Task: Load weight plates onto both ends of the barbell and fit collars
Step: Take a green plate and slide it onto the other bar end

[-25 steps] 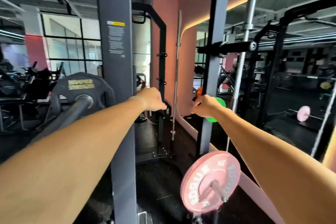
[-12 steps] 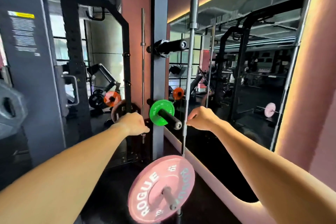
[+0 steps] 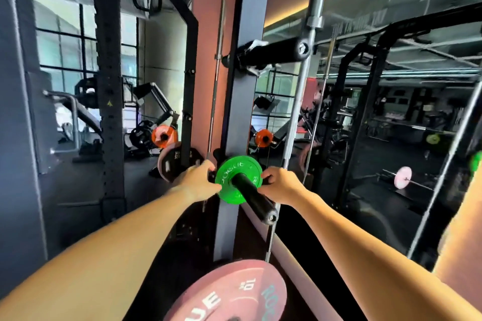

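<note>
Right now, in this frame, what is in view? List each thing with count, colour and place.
Small green round weight plate: one, green, on a black storage peg, centre.
Black storage peg: one, black, sticking out of the grey upright toward the camera.
Grey rack upright: one, grey, centre.
Large pink bumper plate: one, pink, bottom centre.
Orange plate: one, orange, left background.
Upright steel barbell: one, silver, right of the upright.
Wall mirror: one, right.
Left hand: at the green plate's left edge.
Right hand: at its right edge.
</note>
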The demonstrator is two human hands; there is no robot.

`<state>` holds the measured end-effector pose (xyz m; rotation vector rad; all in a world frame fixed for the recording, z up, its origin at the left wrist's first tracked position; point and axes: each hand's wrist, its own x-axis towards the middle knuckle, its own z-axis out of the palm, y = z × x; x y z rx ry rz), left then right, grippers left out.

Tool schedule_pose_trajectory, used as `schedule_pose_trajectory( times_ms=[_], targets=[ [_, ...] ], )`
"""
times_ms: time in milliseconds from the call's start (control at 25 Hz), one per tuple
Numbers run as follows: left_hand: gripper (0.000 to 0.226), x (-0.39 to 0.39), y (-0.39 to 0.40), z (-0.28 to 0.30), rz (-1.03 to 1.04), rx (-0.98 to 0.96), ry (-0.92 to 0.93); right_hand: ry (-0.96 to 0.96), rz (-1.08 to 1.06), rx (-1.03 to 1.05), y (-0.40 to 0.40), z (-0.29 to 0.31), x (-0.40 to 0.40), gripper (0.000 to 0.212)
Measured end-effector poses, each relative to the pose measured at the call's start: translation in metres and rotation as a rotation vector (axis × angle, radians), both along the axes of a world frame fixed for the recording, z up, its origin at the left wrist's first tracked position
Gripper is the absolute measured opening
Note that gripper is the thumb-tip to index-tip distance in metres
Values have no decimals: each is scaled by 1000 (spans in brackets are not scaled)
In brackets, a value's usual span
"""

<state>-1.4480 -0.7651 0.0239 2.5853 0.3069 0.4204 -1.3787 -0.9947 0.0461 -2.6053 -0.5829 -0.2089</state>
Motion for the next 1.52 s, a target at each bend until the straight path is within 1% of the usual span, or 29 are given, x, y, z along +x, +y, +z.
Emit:
schedule_pose_trajectory(
  times_ms=[40, 80, 240, 280, 400, 440, 520, 600, 680, 760, 800, 840, 920, 1040, 1080, 1160, 1200, 1240, 1280, 1360, 1400, 1480, 1520],
  targets=[
    [59, 16, 4, -2, 1, -16, -1, -11, 6, 6, 9, -1, 16, 49],
    [60, 34, 9, -6, 3, -27, 8, -19, 18, 15, 19, -4, 33, 54],
    [39, 72, 20, -15, 16, 14, 33, -6, 70, 27, 48, -10, 80, 70],
    [40, 77, 22, -16, 7, 22, 35, 0, 73, 45, 52, -11, 89, 68],
    [44, 78, 21, -13, -6, 37, 41, 20, 66, 78, 54, -9, 102, 49],
    [42, 74, 19, -11, -19, 39, 56, 39, 76, 71, 52, -6, 104, 46],
    [34, 63, 9, -9, -73, 13, 110, 78, 120, 55, 43, -2, 103, 48],
    [30, 48, -7, -12, -107, -100, 146, 109, 187, 59, 26, -4, 95, 51],
    [26, 29, -32, -18, -90, -332, 132, 122, 253, 91, 2, -13, 79, 49],
    [21, 8, -62, -23, -55, -608, 58, 169, 295, 157, -23, -27, 64, 39],
    [21, -2, -77, -26, -39, -689, -2, 195, 313, 183, -34, -35, 55, 33],
    [22, -11, -90, -28, -23, -722, -57, 206, 328, 200, -44, -41, 48, 30],
    [25, -31, -113, -27, 2, -720, -137, 182, 347, 202, -61, -47, 35, 29],
    [24, -61, -137, -25, -2, -679, -163, 106, 405, 192, -83, -46, 15, 28],
    [21, -70, -141, -24, -11, -664, -159, 114, 433, 211, -89, -45, 9, 28],
    [16, -87, -142, -21, -30, -624, -151, 199, 491, 274, -98, -44, -5, 30],
    [16, -97, -139, -18, -38, -600, -152, 244, 511, 310, -98, -42, -13, 27],
    [16, -109, -136, -13, -44, -578, -159, 277, 537, 357, -96, -39, -24, 20],
    [16, -123, -130, -6, -46, -559, -177, 295, 565, 401, -90, -32, -37, 13],
    [14, -158, -113, 10, -24, -531, -225, 298, 622, 469, -67, -18, -65, 11],
    [15, -179, -102, 18, -1, -520, -243, 298, 655, 496, -51, -11, -83, 10],
    [18, -229, -77, 32, 60, -493, -277, 275, 705, 550, -13, 0, -123, 17],
    [17, -250, -66, 39, 86, -477, -303, 256, 716, 583, 4, 4, -144, 12]
  ],
)
